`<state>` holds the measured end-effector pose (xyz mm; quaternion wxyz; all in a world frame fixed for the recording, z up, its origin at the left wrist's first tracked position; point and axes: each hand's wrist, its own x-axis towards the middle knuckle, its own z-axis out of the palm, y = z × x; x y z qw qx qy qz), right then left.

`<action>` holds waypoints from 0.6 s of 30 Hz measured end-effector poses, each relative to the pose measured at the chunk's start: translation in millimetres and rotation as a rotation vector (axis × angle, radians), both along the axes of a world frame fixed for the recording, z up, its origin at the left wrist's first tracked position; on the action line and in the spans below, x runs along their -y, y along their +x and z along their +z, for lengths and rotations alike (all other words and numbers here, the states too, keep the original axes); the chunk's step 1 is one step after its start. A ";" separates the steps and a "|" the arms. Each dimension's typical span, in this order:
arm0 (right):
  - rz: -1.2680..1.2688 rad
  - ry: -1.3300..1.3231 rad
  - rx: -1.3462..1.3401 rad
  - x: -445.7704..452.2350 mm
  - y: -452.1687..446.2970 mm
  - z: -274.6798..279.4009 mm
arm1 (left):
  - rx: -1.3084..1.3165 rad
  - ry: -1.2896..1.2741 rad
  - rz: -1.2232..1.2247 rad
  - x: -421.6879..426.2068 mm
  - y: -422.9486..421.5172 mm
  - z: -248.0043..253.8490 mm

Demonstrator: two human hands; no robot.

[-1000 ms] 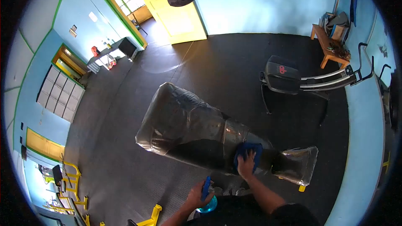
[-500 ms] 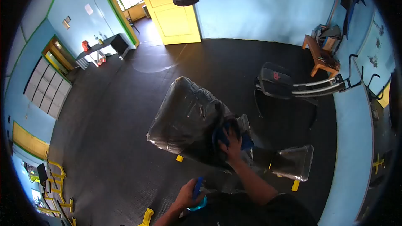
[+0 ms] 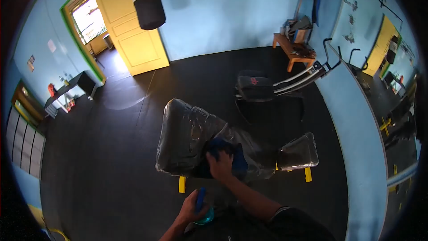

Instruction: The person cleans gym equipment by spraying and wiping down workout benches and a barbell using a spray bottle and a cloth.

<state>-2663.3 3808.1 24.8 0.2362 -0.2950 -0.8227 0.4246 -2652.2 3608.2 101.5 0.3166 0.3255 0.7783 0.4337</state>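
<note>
A workout bench with black pads (image 3: pixel 182 140) wrapped in clear plastic stands in front of me. My right hand (image 3: pixel 220 164) presses a crumpled dark blue cloth (image 3: pixel 238 157) onto the bench, near the right part of the larger pad. The fingers are bent into the cloth and partly hidden by its folds. Close to my body, my left hand (image 3: pixel 191 206) is wrapped round a spray bottle (image 3: pixel 205 216) with a blue trigger head and teal liquid inside. This hand is apart from the bench.
Yellow feet (image 3: pixel 182 184) stick out under the bench. Beyond it stands an exercise machine (image 3: pixel 255 85) with curved rails, then a wooden bench (image 3: pixel 292 50) with bags. A punching bag (image 3: pixel 149 11) hangs near the yellow door (image 3: pixel 145 40). A mirror (image 3: pixel 379 107) runs along the right wall.
My view has swung to the right, so the room appears shifted left. The right hand has moved with the cloth across the bench, and the cloth looks more spread out. The left hand keeps the bottle.
</note>
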 end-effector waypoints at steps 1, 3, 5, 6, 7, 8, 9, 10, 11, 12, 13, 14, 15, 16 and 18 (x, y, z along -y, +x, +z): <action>0.094 0.001 -0.075 6.8 2.6 7.0 | 0.014 -0.042 0.031 0.8 -1.5 9.7; 0.267 0.187 -0.047 8.5 43.5 10.0 | 0.033 -0.074 0.072 0.6 -8.9 8.8; 0.474 0.363 -0.011 9.8 56.6 12.1 | -0.063 -0.030 0.114 9.3 -14.9 1.2; 0.484 0.333 -0.083 8.5 54.6 13.2 | -0.059 -0.026 0.131 12.3 -17.0 -1.0; 0.492 0.300 -0.158 9.1 51.7 15.6 | -0.080 0.003 0.124 14.0 -20.1 4.4; 0.465 0.410 -0.191 8.6 35.3 33.9 | -0.105 0.031 0.117 15.3 -23.1 10.4; 0.437 0.517 -0.228 6.7 8.5 53.9 | -0.109 0.029 0.136 17.1 -24.4 16.6; 0.435 0.483 -0.253 5.7 -24.7 78.1 | -0.155 0.038 0.154 18.9 -25.4 23.2; 0.434 0.449 -0.278 2.1 -56.2 99.6 | -0.200 0.048 0.173 20.1 -26.5 28.9; 0.426 0.378 -0.289 -6.0 -82.1 104.1 | -0.205 0.044 0.193 22.4 -27.2 33.0; 0.420 0.309 -0.297 -13.8 -106.2 99.7 | -0.151 0.014 0.237 24.6 -27.8 36.7; 0.386 0.259 -0.309 -22.4 -118.6 95.0 | -0.095 -0.016 0.283 27.2 -25.9 40.0; 0.348 0.209 -0.324 -34.5 -127.5 86.6 | -0.098 -0.017 0.302 28.6 -24.2 44.6; 0.375 -0.040 -0.273 -59.9 -143.1 63.0 | -0.115 0.017 0.333 27.6 -24.2 49.6; 0.441 -0.275 -0.206 -83.1 -163.5 49.7 | -0.133 0.066 0.405 29.5 -22.4 54.8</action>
